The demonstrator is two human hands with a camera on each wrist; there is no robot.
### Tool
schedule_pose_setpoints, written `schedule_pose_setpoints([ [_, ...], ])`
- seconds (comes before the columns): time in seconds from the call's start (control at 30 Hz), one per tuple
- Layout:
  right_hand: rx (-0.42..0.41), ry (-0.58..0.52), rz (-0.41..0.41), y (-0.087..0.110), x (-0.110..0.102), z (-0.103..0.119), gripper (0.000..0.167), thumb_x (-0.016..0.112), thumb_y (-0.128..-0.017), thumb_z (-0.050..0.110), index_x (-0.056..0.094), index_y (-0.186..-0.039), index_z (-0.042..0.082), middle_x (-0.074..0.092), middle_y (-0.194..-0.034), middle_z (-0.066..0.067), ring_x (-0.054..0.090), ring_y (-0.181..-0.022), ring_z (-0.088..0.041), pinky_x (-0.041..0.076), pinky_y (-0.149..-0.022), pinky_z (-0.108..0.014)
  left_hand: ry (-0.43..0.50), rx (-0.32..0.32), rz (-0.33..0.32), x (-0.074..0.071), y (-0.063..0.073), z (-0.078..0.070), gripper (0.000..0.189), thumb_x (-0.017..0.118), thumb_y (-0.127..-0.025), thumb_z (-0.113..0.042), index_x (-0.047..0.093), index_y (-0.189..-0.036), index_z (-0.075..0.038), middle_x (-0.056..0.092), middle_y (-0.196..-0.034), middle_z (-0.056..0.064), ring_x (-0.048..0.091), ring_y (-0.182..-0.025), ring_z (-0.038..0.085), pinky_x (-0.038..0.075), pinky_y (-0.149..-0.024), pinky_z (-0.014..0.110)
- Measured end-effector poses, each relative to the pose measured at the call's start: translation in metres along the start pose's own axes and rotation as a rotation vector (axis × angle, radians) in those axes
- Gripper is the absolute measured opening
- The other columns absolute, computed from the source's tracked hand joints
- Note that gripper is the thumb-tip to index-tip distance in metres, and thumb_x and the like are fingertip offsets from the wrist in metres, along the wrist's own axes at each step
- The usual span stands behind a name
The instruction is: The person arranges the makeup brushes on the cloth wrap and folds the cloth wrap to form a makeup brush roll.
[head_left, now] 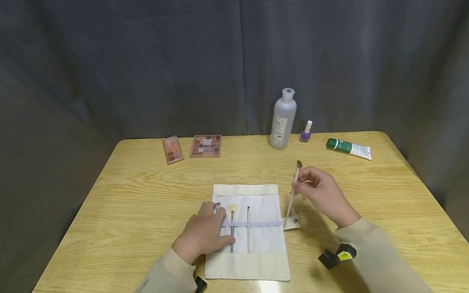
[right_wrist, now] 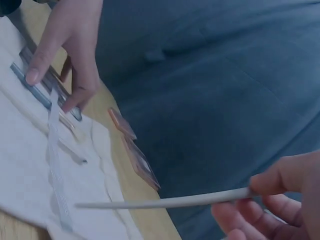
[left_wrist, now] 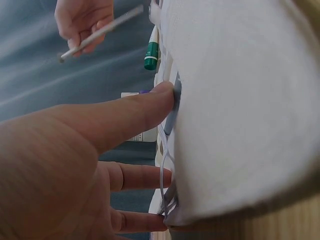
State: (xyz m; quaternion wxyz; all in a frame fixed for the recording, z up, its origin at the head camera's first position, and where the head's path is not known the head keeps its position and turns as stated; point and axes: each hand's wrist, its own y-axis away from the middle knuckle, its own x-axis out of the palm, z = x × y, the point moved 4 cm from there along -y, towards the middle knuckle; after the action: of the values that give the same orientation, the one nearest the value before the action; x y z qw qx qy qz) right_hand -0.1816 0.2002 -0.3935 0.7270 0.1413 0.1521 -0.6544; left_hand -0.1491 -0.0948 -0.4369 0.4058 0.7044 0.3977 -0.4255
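A cream fabric brush roll [head_left: 269, 244] lies unfolded on the wooden table, crossed by a pale elastic band [head_left: 267, 224]. Tucked under the band are a fan brush [head_left: 232, 208] with a blue-grey handle and a thin brush [head_left: 248, 238]. Another brush at the left is mostly covered by my left hand [head_left: 205, 232], which rests on the roll with its fingers extended. Its thumb touches the fan brush's handle [left_wrist: 175, 105]. My right hand [head_left: 324, 197] pinches a white-handled makeup brush [right_wrist: 165, 202], bristles up, above the roll's right edge by the snap tab [head_left: 292, 222].
Along the back of the table stand a clear bottle [head_left: 280, 128] and a purple nail polish [head_left: 305, 133]. A green and white tube [head_left: 348, 148] lies at the right. Two eyeshadow palettes [head_left: 173, 150] [head_left: 206, 145] are at the back left. A dark curtain [head_left: 183, 69] hangs behind.
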Motion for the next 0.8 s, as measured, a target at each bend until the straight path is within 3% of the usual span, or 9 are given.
schedule_pose_setpoints([
  [0.23,-0.034,-0.065,-0.018,-0.022,0.024,-0.001,0.013,0.065,-0.097,0.010,0.060,-0.104,0.000,0.069,-0.103,-0.015,0.070,-0.095,-0.038,0.057,-0.076,-0.040,0.011,-0.002,0.003,-0.001,0.001,0.000,0.059,0.078,-0.083,-0.050,0.057,-0.120,-0.009,0.043,-0.139,0.022,0.044,-0.121,0.032,0.046,-0.087,0.054],
  [0.47,-0.033,-0.087,0.015,-0.034,0.041,-0.008,0.013,0.064,-0.097,0.006,0.059,-0.106,-0.002,0.066,-0.102,-0.016,0.071,-0.087,-0.024,0.058,-0.079,-0.043,0.012,-0.004,0.010,-0.003,0.002,-0.001,0.060,0.079,-0.083,-0.050,0.057,-0.121,-0.009,0.042,-0.139,0.023,0.045,-0.120,0.033,0.046,-0.088,0.053],
  [0.8,0.035,-0.078,0.087,-0.039,0.057,-0.014,0.024,0.065,-0.095,0.007,0.058,-0.115,-0.004,0.065,-0.102,-0.014,0.071,-0.083,-0.022,0.056,-0.073,-0.036,0.002,0.004,0.004,-0.001,0.000,0.001,0.060,0.079,-0.082,-0.051,0.057,-0.120,-0.010,0.042,-0.140,0.023,0.045,-0.121,0.033,0.045,-0.088,0.053],
])
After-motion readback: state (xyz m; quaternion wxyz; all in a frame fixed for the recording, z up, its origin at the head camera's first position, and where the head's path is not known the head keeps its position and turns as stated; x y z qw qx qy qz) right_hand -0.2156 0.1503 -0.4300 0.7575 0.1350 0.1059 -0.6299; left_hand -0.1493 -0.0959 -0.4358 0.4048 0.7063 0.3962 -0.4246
